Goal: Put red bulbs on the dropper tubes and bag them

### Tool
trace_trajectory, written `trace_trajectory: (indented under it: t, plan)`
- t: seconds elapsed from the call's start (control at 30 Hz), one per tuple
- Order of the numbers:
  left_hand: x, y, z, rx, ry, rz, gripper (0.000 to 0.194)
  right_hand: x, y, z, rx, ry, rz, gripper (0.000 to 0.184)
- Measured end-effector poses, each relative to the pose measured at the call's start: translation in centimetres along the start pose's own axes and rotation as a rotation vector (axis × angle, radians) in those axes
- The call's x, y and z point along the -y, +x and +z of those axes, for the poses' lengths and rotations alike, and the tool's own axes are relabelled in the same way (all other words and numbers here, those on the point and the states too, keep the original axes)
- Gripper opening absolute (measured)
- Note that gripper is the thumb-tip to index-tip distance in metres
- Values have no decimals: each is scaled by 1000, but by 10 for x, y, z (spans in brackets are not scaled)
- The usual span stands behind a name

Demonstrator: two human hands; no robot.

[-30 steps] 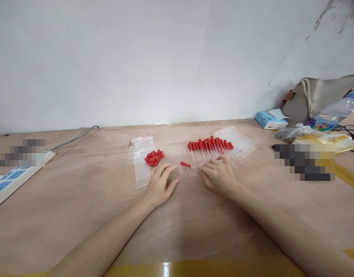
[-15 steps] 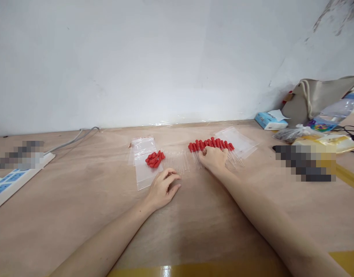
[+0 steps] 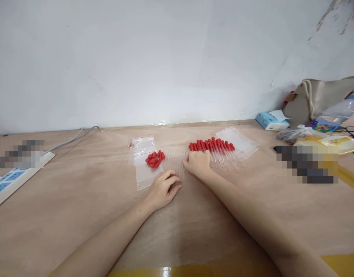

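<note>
My left hand (image 3: pixel 163 190) lies on the table with fingers loosely bent and thumb apart, holding nothing. Just beyond its fingertips is a row of thin clear tubes (image 3: pixel 173 161) without caps. Beside them, red rubber bulbs (image 3: pixel 155 159) sit in a small heap on a clear zip bag (image 3: pixel 145 175). My right hand (image 3: pixel 198 163) is closed, palm down, at the right end of the bare tubes. Its fingertips are largely hidden, and I cannot see what is between them. Behind and right of it lie several droppers (image 3: pixel 220 148), red bulbs fitted on clear tubes.
More clear zip bags (image 3: pixel 237 141) lie behind the droppers. At right are a tissue pack (image 3: pixel 271 120), a beige bag (image 3: pixel 324 98), a plastic bottle (image 3: pixel 340 111) and a blurred dark object (image 3: pixel 306 165). A power strip (image 3: pixel 20 176) with a grey cable (image 3: pixel 72 140) occupies the left.
My right hand has moved left, from over the capped droppers to the right end of the bare tubes. More of the droppers shows. My left hand has stayed nearly still.
</note>
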State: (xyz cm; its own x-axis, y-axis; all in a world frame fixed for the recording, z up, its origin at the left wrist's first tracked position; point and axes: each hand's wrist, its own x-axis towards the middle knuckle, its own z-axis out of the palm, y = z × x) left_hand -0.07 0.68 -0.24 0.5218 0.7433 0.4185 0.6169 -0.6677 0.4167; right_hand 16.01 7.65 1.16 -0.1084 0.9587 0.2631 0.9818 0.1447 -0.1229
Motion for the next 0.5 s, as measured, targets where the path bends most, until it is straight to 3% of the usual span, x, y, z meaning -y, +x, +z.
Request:
trace_trajectory:
  t: [0.3, 0.5]
  plan:
    - [0, 0, 2, -9, 58, 12, 13, 8, 8, -2, 134, 24, 65, 28]
    - [11, 6, -12, -303, 348, -154, 12, -14, -4, -9, -1, 85, 0, 25]
